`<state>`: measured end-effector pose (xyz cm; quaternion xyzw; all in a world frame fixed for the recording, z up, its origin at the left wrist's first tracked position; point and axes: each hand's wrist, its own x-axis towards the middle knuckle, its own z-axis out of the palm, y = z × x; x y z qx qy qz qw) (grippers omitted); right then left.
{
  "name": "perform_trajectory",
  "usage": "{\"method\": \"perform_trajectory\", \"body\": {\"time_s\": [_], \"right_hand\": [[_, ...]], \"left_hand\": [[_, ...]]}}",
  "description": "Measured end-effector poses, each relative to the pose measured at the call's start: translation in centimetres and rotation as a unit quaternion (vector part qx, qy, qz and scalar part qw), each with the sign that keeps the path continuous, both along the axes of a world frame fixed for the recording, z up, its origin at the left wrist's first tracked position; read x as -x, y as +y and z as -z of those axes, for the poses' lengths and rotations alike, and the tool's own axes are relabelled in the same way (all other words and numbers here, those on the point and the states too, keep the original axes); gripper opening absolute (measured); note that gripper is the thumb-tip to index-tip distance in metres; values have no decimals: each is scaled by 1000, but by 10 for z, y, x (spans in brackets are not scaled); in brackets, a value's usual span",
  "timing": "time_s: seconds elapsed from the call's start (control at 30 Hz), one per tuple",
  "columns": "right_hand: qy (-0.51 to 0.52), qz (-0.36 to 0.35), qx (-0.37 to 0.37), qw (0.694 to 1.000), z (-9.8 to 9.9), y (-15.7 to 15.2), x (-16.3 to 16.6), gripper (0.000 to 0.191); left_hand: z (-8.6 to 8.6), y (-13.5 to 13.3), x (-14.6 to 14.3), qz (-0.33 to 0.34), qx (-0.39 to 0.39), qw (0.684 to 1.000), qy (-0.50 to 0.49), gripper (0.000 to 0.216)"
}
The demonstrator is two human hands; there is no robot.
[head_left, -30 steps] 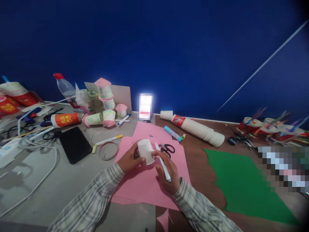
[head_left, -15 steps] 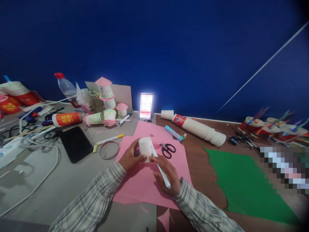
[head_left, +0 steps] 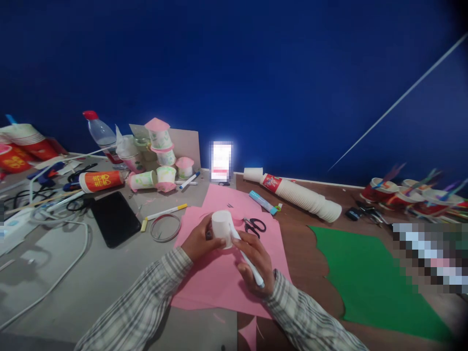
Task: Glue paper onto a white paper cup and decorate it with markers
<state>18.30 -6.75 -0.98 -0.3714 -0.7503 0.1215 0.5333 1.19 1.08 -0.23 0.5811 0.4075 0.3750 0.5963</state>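
Note:
My left hand (head_left: 199, 241) grips a white paper cup (head_left: 221, 228), held upside down over a pink paper sheet (head_left: 215, 278). My right hand (head_left: 256, 261) holds a white marker pen (head_left: 248, 261) with its tip against the cup's right side. Black scissors (head_left: 255, 226) lie on the pink sheet just right of the cup. Both sleeves are checked grey.
A sleeve of stacked white cups (head_left: 300, 195) lies behind, beside a blue glue stick (head_left: 261, 201). To the left are a black phone (head_left: 114, 218), a tape ring (head_left: 165, 227), a yellow-capped marker (head_left: 164, 212), decorated cups (head_left: 161, 146), a bottle (head_left: 98, 131) and cables. A green sheet (head_left: 369, 282) lies to the right.
The cup turned slightly in my left hand and came upright-inverted. My right hand shifted the marker from alongside the cup to touching its side, lower and to the right.

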Motion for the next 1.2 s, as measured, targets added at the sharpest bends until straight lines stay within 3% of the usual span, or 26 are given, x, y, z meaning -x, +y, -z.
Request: {"method": "perform_trajectory", "body": {"time_s": [0.77,1.2], "right_hand": [[-37,20,19,999,0,4,3,40],[-5,19,3,1000,2,4,3,33]], "left_hand": [[3,1,1,4,-23,997,71,61],[5,1,2,9,-20,998,57,59]]}}
